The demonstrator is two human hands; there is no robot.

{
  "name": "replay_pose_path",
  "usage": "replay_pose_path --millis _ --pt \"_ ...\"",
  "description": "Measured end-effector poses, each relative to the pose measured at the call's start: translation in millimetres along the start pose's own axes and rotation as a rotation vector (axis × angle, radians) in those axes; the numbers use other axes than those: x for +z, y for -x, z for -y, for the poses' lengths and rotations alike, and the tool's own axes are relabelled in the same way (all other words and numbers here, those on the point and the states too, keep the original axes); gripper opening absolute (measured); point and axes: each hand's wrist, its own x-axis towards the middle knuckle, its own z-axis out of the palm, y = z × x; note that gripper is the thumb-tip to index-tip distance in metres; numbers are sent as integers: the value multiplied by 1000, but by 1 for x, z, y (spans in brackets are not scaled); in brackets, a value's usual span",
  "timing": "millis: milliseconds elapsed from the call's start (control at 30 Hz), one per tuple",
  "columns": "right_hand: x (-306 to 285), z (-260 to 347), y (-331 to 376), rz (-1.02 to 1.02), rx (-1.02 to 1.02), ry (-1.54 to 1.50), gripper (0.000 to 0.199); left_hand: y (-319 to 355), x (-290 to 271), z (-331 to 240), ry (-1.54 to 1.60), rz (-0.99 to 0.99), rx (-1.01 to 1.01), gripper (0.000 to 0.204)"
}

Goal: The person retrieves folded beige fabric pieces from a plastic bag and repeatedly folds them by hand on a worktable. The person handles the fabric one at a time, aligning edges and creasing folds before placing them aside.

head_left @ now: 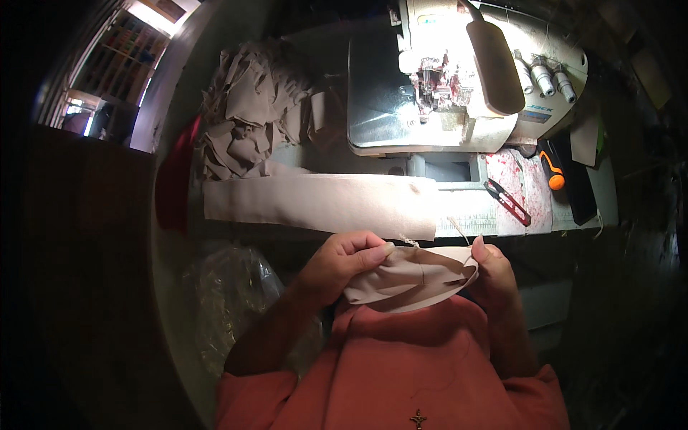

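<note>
A beige fabric piece, bent round into an open loop, hangs between my two hands in front of my chest. My left hand pinches its upper left edge between thumb and fingers. At the loop's right end, my right hand grips the edge with the thumb pointing up. Loose thread ends stick up from the fabric near both hands. Just beyond, a long flat beige fabric strip lies along the table's front edge.
Crumpled beige fabric pieces are heaped at the back left. A sewing machine stands at the back right under a lamp. Thread snips and an orange-handled tool lie at the right. A clear plastic bag sits below left.
</note>
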Motion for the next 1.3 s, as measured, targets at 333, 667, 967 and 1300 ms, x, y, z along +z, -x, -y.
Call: replay_pose_path --millis 333,667,967,1300 --pt "2 -24 10 101 171 -15 44 4 15 42 721 34 263 17" --pt "0 -36 10 123 233 -17 43 10 17 42 571 -144 247 15" --pt "25 -15 -1 113 -393 800 45 10 24 37 368 -119 170 16" --pt "33 -23 2 120 5 195 24 19 33 32 275 -251 219 16"
